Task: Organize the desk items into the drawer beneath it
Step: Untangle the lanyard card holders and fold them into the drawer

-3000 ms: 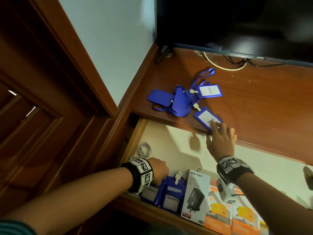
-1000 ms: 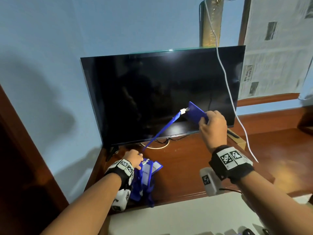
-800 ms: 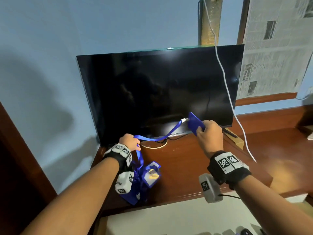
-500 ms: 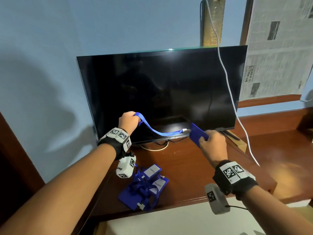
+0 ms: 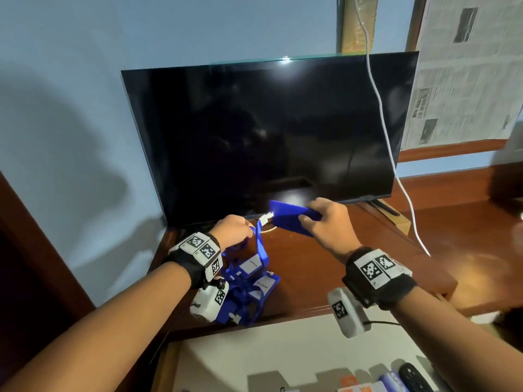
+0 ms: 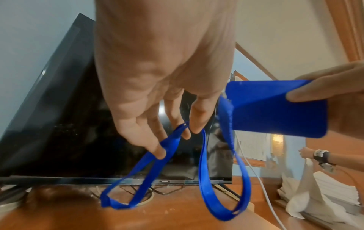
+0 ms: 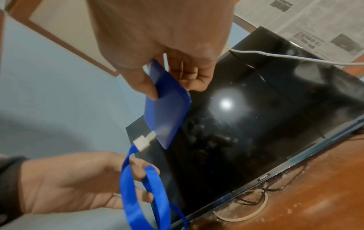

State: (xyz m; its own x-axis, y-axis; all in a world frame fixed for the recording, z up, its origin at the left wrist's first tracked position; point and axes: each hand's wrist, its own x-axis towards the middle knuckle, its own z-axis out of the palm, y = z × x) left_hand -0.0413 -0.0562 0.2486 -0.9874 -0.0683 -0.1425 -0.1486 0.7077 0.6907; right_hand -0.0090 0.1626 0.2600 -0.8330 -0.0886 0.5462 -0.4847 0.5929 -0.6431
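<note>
Badge holder (image 5: 291,217), blue, hangs above the counter (image 5: 325,267) before the dark television (image 5: 263,137), pinched in the right hand (image 5: 328,224)'s grip; the left hand (image 5: 232,230)'s grip pinches its looped lanyard (image 5: 261,246). More badge holders (image 5: 249,284) lie heaped beneath the left wrist. Half a second ago the left hand was raised higher and the lanyard stretched between the hands.

A brown wooden desk (image 5: 325,267) carried a dark television (image 5: 263,137) standing at its back. A heap of blue badge holders (image 5: 249,290) lay at the desk's front left edge. A white cable (image 5: 407,199) trailed down onto the desktop right of the television.
</note>
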